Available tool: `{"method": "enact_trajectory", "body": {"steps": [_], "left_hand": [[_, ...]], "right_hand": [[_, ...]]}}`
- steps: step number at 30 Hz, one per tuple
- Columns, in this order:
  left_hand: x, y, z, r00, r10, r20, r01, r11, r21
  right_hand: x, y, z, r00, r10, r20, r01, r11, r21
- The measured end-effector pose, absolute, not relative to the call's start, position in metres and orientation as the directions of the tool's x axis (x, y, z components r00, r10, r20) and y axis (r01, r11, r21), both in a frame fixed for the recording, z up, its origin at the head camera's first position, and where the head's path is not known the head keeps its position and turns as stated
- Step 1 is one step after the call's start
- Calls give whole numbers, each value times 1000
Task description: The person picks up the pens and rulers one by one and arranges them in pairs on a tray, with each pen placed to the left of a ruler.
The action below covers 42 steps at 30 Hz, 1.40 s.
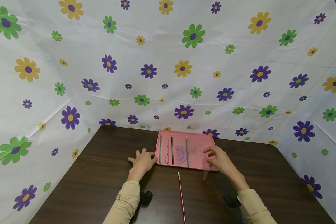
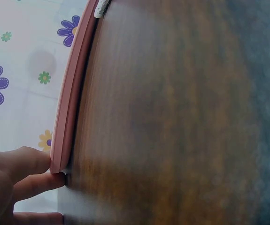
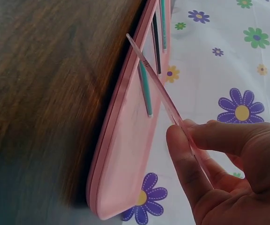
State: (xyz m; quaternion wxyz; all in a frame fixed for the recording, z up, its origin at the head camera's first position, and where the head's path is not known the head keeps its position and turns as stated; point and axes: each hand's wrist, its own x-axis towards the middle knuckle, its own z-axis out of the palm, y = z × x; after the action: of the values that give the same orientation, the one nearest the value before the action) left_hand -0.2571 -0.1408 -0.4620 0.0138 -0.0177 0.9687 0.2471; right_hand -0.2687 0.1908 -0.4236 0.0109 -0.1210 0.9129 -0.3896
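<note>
A pink tray (image 1: 200,140) lies at the far side of the table. My left hand (image 1: 142,161) rests at its near left corner, fingers spread over the tabletop. In the left wrist view, fingertips (image 2: 40,161) touch the tray's outer rim. My right hand (image 1: 220,159) pinches a clear set square (image 1: 205,170) between thumb and fingers above the tray's right end. Seen edge-on in the right wrist view, the set square (image 3: 160,89) tilts over the tray. Inside the tray are a clear protractor (image 1: 180,155), a clear ruler (image 1: 167,151) and several pencils, one of them teal (image 1: 187,151).
A red pencil (image 1: 180,194) lies on the dark wooden table (image 1: 86,180) in front of the tray, pointing toward me. Behind the table hangs a white flowered cloth (image 1: 162,53), which also covers both sides. Black wrist devices (image 1: 146,197) sit under the forearms.
</note>
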Motion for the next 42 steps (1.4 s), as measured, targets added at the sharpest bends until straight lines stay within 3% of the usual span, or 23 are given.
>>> {"method": "enact_trajectory", "body": {"steps": [42], "left_hand": [[-257, -140, -458, -999, -30, -34, -42, 885, 463]], "right_hand": [[-329, 160, -445, -945, -303, 122, -284, 578, -764]]}}
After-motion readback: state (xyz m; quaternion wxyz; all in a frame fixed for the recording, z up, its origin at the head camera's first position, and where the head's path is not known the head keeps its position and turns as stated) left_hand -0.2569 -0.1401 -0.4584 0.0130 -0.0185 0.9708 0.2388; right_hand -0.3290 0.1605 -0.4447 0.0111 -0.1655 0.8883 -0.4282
